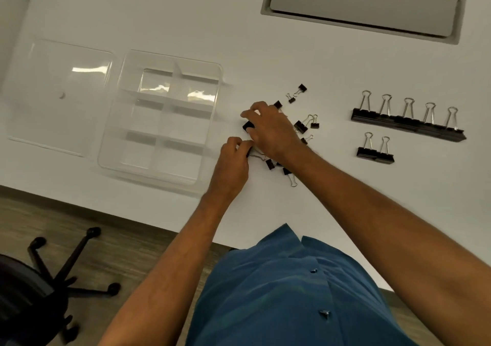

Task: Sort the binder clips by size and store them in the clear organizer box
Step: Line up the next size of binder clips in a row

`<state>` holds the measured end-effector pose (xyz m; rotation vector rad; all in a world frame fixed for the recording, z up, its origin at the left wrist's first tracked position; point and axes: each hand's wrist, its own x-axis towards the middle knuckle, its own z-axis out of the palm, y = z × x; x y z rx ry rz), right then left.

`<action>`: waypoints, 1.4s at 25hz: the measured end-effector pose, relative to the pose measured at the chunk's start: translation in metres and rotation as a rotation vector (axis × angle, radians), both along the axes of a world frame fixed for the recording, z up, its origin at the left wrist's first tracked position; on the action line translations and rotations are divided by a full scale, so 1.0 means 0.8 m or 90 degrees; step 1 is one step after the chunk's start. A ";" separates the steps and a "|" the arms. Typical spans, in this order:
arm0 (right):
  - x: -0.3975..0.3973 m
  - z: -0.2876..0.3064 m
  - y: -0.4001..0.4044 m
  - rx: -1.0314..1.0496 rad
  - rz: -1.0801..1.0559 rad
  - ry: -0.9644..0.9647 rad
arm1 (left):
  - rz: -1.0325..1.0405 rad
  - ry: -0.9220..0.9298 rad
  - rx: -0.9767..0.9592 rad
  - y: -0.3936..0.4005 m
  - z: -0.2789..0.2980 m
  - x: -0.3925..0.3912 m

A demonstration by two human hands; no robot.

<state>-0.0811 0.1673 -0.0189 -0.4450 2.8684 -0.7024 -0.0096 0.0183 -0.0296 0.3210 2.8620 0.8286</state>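
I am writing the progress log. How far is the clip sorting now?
Done: seven large clips lined up at the right. In hand: both hands, left hand and right hand, pick through the small clips. Left: the organizer box holds no clips.

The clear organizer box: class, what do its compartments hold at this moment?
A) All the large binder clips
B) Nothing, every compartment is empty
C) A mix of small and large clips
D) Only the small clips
B: every compartment of the clear organizer box shows bare, while the large binder clips stand in rows on the table and the small clips lie scattered by the hands.
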 end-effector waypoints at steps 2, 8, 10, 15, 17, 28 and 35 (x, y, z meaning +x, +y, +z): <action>-0.006 -0.005 -0.012 0.044 0.014 0.006 | 0.002 0.008 0.011 -0.006 -0.003 0.000; -0.012 -0.006 -0.026 0.019 -0.031 -0.006 | -0.054 0.017 0.023 -0.017 -0.012 0.007; -0.009 -0.001 -0.017 -0.123 -0.093 -0.043 | -0.074 0.008 0.021 -0.020 -0.006 0.004; 0.026 0.045 0.060 -0.381 -0.373 -0.080 | -0.016 -0.069 0.044 -0.023 0.011 0.004; 0.062 0.057 0.108 -0.420 -0.477 -0.108 | 0.050 -0.093 0.103 -0.017 0.019 0.007; 0.209 0.046 0.315 -0.541 -0.900 -0.088 | 0.102 -0.210 0.268 0.171 0.079 0.016; 0.195 0.018 0.335 -0.561 -0.934 -0.166 | 0.045 -0.176 0.142 0.274 0.038 -0.005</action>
